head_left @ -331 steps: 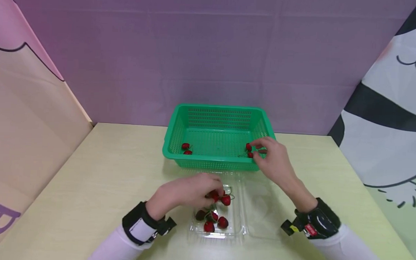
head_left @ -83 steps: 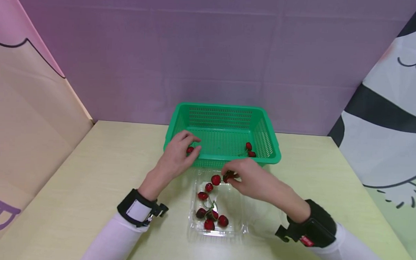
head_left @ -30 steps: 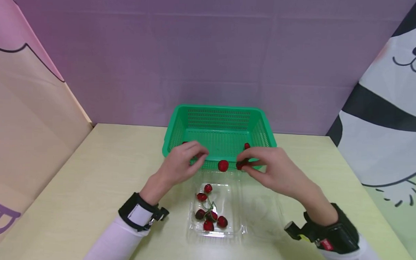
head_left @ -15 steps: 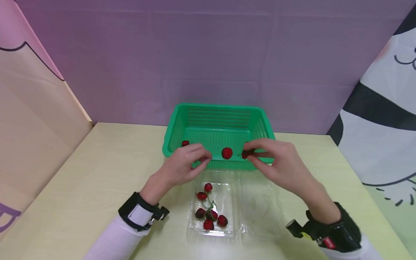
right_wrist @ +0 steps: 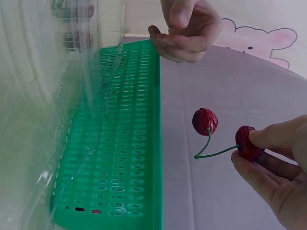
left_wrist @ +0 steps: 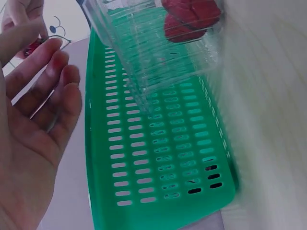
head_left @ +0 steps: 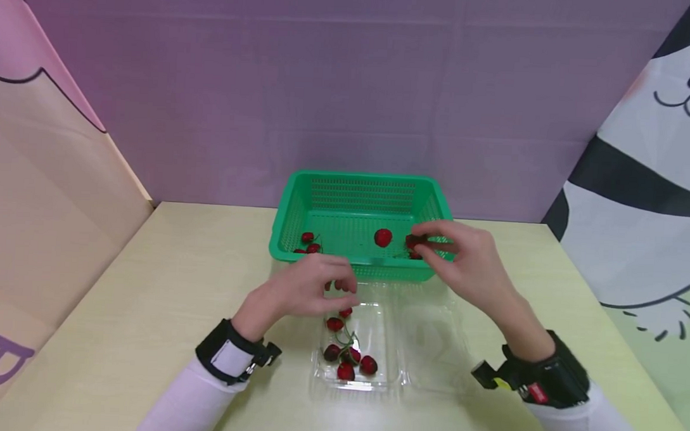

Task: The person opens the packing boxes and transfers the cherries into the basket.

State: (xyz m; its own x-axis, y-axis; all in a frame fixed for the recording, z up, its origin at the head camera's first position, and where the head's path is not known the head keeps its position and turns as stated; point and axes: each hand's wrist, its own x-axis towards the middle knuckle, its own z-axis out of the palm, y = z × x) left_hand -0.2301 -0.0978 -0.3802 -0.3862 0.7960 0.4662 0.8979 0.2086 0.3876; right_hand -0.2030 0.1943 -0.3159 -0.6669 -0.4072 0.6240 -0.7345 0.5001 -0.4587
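Note:
In the right wrist view, my right hand point(right_wrist: 283, 172) pinches one cherry point(right_wrist: 243, 140) of a pair between thumb and fingers. Its twin cherry point(right_wrist: 205, 121) dangles from the joined green stem. From the head view, this right hand is over the right side of the green basket point(head_left: 372, 263), with the twin cherry above the basket's middle. My left hand point(head_left: 308, 289) hovers over the back of the clear plastic box point(head_left: 390, 369), its fingers loosely bent and holding nothing. Several cherries point(head_left: 346, 371) lie in that box, some with stems.
Inside the basket, cherries point(head_left: 313, 247) sit in the front left corner, and another cherry point(head_left: 414, 255) shows under my right hand. The box's clear lid point(head_left: 434, 345) lies opened to its right on the wooden table point(head_left: 165, 298). A purple backdrop point(head_left: 354, 102) stands behind.
My right hand has carried the cherry pair from the box up over the basket. My left hand has come back from the basket's left side to above the box, and its fingers have spread.

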